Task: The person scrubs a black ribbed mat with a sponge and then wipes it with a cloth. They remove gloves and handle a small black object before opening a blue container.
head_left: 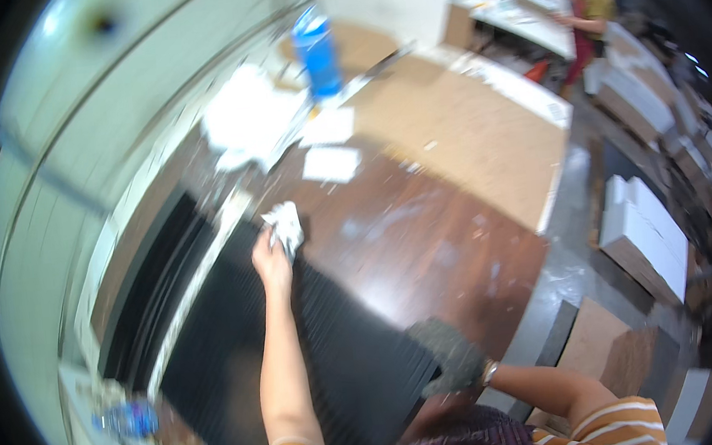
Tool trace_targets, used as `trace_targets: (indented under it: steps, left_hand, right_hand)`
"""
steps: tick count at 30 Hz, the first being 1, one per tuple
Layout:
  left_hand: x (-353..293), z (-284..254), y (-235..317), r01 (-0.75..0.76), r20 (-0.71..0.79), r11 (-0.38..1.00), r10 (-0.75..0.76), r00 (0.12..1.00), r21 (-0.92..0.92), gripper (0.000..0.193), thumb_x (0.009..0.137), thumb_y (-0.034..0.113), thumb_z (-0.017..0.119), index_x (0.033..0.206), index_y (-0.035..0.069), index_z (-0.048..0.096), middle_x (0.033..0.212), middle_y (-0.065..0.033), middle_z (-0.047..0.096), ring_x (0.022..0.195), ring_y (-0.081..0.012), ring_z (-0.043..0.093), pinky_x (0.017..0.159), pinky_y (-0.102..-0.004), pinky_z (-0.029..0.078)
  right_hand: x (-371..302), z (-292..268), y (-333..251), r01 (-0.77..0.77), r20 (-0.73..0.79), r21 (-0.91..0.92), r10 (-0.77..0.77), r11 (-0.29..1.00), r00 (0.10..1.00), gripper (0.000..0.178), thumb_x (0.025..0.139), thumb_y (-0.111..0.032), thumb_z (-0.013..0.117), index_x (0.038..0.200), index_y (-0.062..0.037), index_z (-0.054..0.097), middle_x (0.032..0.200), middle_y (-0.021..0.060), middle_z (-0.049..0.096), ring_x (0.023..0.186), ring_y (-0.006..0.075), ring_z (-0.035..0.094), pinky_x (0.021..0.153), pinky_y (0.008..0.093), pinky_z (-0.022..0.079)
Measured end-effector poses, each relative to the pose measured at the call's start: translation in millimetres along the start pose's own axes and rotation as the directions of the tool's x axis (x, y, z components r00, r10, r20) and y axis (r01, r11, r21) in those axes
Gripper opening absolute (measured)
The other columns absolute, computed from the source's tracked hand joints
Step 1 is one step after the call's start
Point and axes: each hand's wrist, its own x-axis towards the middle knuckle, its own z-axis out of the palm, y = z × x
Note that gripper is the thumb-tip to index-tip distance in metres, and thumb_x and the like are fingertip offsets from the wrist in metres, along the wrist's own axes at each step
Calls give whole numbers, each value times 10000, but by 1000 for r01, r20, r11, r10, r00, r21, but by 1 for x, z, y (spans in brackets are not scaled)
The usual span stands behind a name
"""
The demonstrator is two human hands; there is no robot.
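A black ribbed panel lies on the brown wood-grain tabletop in front of me. My left hand, bare, reaches to the panel's far end and is closed on a crumpled white cloth. At the panel's right edge is my right hand, in a dark grey glove. Blur smears its fingers, so how it meets the edge is unclear. More black strips or panels lie to the left, past a pale strip.
A blue bottle stands at the back beside a white heap and white paper pieces. A tan board lies at the far right. A clear plastic bottle is at lower left. White boards are stacked right; another person stands beyond.
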Motion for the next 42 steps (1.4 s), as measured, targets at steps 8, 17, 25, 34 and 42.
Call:
trace_targets:
  steps: [8,17,25,34,42]
  left_hand:
    - [-115,-17,105,-270,308,944,203,929,192,356,835,-57,542,1161,-98,678,1101,-221,722,1018,-318,711,946,-383,526]
    - [-248,-103,107,-533,202,736,496,844,417,308,933,119,715,1195,-42,694,1226,-229,654,1166,-373,600,987,-472,501]
    - [-355,-52,162,-447,375,807,305,875,386,412,993,121,618,1363,-57,589,1352,-260,616,1238,-364,590,1064,-417,462]
    - [-462,-61,218,-119,555,967,-27,831,226,391,1058,227,522,1380,8,563,1241,-273,674,1152,-387,666,975,-422,524]
    - [-472,-125,142,-370,791,869,-39,611,329,770,863,242,756,1493,28,369,1255,-302,635,1106,-461,666,984,-441,543]
  right_hand:
    - [-13,0,-2,-42,20,-23,43,999,999,1117,637,-415,889,1548,-25,373,1546,239,434,1483,394,337,1259,451,255]
    - [-25,9,4,-74,42,-24,75,997,996,1128,664,-442,848,1572,-19,330,1594,236,378,1519,393,274,1267,460,226]
    - [-55,32,-16,-87,-356,252,176,964,918,763,868,-397,753,1478,-19,495,1521,208,495,1404,356,465,1191,447,358]
    - [-164,73,-104,-85,-62,912,339,402,939,649,932,-345,716,1459,-18,524,1517,172,514,1389,304,496,1164,424,402]
    - [-243,101,-145,-138,-19,919,391,370,920,636,936,-339,715,1456,-22,531,1514,167,520,1383,295,502,1154,419,411]
